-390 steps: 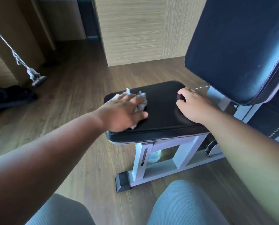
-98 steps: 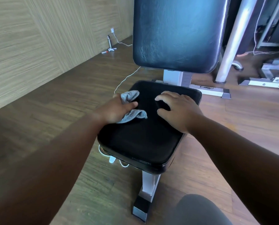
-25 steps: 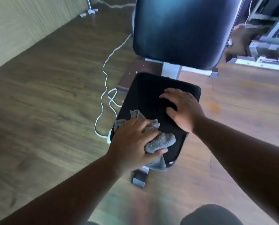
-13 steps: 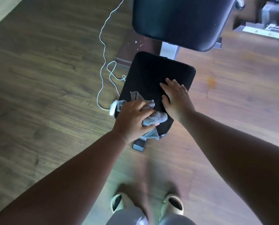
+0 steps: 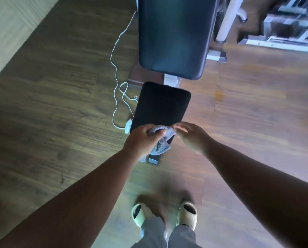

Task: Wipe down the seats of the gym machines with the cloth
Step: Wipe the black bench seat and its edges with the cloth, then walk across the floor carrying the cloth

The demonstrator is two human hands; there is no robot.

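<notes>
Gripping the grey cloth [image 5: 160,138] at the seat's [image 5: 161,104] near edge, the left hand [image 5: 140,142] has fingers curled round the bunched fabric. The right hand [image 5: 190,136] hovers just beside it, fingers straight and loosely spread, blurred. Backrest [image 5: 174,36] stands beyond the seat; white cable [image 5: 117,86] lies on the floor at left.

white cable [image 5: 116,72] looped on wooden floor [image 5: 60,104], pale slip-on shoes [image 5: 188,213]

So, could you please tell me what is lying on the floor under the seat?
A white cable loops beside the seat, ending in a white plug at its edge. The seat covers whatever lies directly beneath.
</notes>
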